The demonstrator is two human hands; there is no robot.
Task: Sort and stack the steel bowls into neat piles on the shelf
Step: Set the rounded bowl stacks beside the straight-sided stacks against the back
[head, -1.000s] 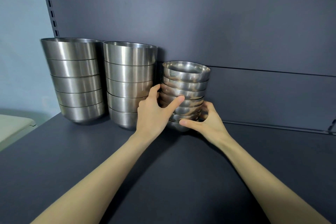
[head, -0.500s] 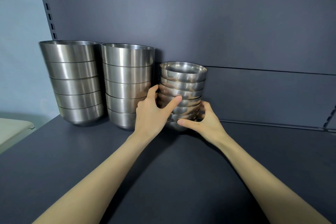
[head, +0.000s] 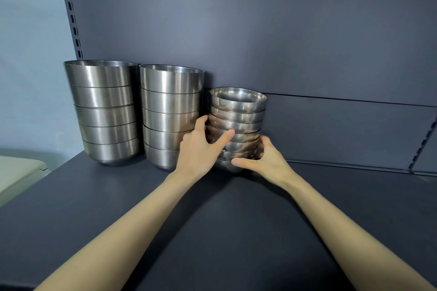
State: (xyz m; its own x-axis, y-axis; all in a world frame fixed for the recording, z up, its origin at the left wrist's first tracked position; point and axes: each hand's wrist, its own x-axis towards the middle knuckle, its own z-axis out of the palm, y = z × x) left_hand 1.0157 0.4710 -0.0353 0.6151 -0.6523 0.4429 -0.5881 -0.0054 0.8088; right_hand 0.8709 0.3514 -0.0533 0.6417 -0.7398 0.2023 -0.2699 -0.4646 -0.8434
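Between left hand [head: 198,151] and right hand [head: 267,160], upright just beside the taller pile [head: 171,113]: small bowl stack [head: 238,113], clasped by curled fingers [head: 202,124] from both sides.

Left pile [head: 104,113], middle pile [head: 170,111]: five large steel bowls each, nested upright, side by side against shelf [head: 212,231] back. Small-bowl pile [head: 238,113] just right, about seven, on shelf, clasped by left hand [head: 198,151], right hand [head: 269,160].
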